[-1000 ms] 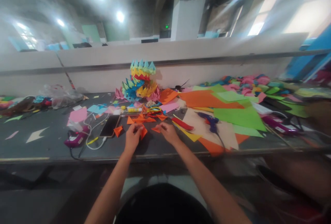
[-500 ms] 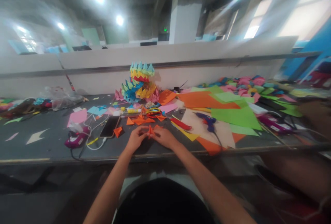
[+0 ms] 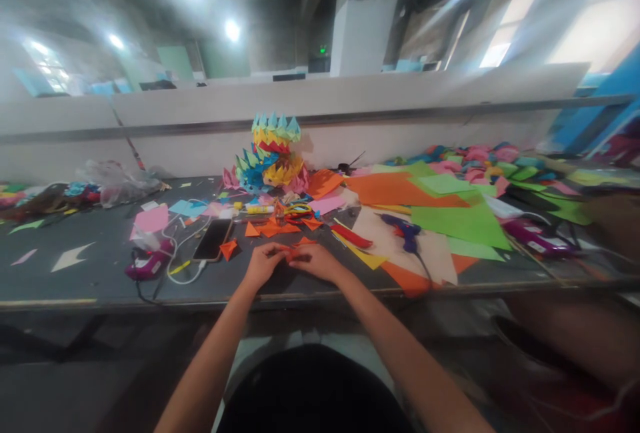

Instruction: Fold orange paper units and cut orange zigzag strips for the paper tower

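Near the front edge of the dark table, my left hand [image 3: 265, 265] and my right hand [image 3: 316, 262] meet with fingertips pinched on a small folded orange paper piece [image 3: 289, 254]. Most of that piece is hidden by my fingers. Just beyond them lie several orange paper triangles [image 3: 273, 227], and one folded orange piece [image 3: 229, 249] rests against a phone [image 3: 213, 239] to the left. Behind stands a tiered model of folded paper [image 3: 273, 159] in blue, green, yellow, red and pink.
A blue glue gun [image 3: 403, 231] lies on cream paper at right, its cord running to the table edge. Green sheets [image 3: 463, 223] and orange sheets [image 3: 407, 191] overlap beyond. Purple power strips sit left [image 3: 150, 261] and right [image 3: 537, 238]. A white cable [image 3: 175, 273] loops beside the phone.
The orange piece's upright point, visible between my fingers before, now looks flattened and more covered. My hands stay close together in nearly the same place. The view has shifted slightly.
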{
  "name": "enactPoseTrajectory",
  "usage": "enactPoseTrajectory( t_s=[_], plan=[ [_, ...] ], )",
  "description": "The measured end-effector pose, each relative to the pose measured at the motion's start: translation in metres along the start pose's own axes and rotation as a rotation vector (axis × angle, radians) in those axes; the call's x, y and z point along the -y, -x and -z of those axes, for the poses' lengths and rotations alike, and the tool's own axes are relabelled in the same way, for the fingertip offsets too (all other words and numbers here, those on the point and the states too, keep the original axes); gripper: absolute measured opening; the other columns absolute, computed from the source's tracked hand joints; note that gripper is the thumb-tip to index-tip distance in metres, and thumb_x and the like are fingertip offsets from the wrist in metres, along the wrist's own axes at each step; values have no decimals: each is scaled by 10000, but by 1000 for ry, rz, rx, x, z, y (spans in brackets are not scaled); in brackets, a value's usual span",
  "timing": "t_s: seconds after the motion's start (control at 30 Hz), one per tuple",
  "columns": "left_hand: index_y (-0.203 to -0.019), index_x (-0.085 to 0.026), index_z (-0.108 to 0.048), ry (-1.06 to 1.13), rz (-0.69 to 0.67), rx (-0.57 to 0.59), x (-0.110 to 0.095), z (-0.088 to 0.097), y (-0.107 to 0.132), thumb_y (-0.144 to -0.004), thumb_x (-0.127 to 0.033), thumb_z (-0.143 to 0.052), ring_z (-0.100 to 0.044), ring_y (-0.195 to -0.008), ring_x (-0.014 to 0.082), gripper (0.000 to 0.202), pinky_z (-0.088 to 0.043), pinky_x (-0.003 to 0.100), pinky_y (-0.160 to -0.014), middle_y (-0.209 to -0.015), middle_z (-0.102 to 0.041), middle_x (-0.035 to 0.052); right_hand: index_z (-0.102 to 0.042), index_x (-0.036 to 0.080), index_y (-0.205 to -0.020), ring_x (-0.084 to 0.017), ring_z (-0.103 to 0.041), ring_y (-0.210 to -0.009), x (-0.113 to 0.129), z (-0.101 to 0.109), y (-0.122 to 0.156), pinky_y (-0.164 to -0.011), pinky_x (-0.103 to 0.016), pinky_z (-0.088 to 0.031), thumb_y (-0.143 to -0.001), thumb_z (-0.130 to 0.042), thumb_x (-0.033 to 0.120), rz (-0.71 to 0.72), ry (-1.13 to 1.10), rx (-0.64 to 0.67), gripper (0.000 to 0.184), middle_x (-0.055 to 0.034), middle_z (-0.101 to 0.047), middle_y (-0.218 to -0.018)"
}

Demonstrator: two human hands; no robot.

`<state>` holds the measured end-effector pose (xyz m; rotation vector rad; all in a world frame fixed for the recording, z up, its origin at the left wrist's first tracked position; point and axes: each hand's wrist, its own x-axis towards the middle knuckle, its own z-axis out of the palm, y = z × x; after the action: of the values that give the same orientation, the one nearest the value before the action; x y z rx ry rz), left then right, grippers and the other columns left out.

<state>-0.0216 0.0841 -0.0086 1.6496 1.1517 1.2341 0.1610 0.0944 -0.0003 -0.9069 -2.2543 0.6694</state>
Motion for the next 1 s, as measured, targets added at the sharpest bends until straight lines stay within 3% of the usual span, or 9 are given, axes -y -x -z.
enactPoseTrajectory(
  t_s=[0.13, 0.23, 0.33, 0.43, 0.57, 0.7, 0.83, 1.0],
  plan=[
    [-773, -167, -701, 39, -1, 41, -4, -2, 2, -704, -267, -622, -646, -736, 173, 145, -503, 272, -722, -770, -715, 32, -707, 218, -865, -167, -602, -739, -4, 1, -2, -692, -282, -445, -817, -545, 389, -2, -89, -13, 241, -35, -678, -802],
    [-749, -154, -691, -1, -30, 49, -6, -3, 4, -718, -287, -619, -639, -691, 163, 154, -499, 257, -677, -733, -707, 35, -707, 220, -808, -178, -618, -811, -4, 3, -2, -777, -311, -444, -834, -519, 341, 33, -151, 2, 225, -37, -690, -827],
    [-857, -151, -692, -53, -42, 29, -8, -3, 6, -717, -321, -634, -635, -697, 164, 228, -493, 260, -677, -748, -705, 37, -703, 227, -739, -190, -617, -849, -2, 4, -2, -826, -332, -432, -812, -542, 306, 31, -169, 22, 194, -30, -694, -792],
    [-896, -157, -693, -97, -31, -31, -9, -1, 7, -716, -339, -635, -630, -715, 169, 263, -487, 265, -681, -778, -707, 40, -698, 218, -726, -183, -615, -793, -1, 4, -1, -786, -319, -439, -788, -559, 274, -3, -175, 10, 163, -25, -685, -768],
    [-751, -156, -675, -145, -56, -106, -7, 1, 6, -739, -337, -596, -601, -674, 146, 199, -464, 241, -643, -724, -682, 22, -697, 189, -780, -173, -593, -714, -3, 3, 0, -686, -293, -437, -787, -562, 316, -87, -183, -80, 186, -40, -676, -776],
    [-730, -143, -655, -100, -4, -104, -5, 1, 3, -745, -371, -584, -571, -590, 127, 239, -429, 220, -569, -631, -646, 1, -695, 161, -818, -158, -557, -634, -11, 3, -1, -619, -276, -418, -793, -550, 382, -170, -205, -148, 266, -41, -666, -735],
    [-779, -137, -674, -20, 76, -114, -5, -1, 2, -732, -391, -594, -610, -622, 157, 270, -449, 245, -608, -644, -675, 23, -684, 154, -837, -158, -571, -679, -16, 2, -3, -643, -265, -425, -789, -546, 431, -209, -263, -138, 314, -33, -667, -760],
    [-813, -141, -669, -36, 40, -115, -4, -2, 3, -752, -377, -577, -630, -656, 167, 260, -466, 263, -655, -717, -694, 38, -670, 152, -768, -145, -561, -640, -13, 2, -3, -610, -246, -414, -783, -553, 410, -219, -305, -97, 283, -19, -650, -699]
  ],
)
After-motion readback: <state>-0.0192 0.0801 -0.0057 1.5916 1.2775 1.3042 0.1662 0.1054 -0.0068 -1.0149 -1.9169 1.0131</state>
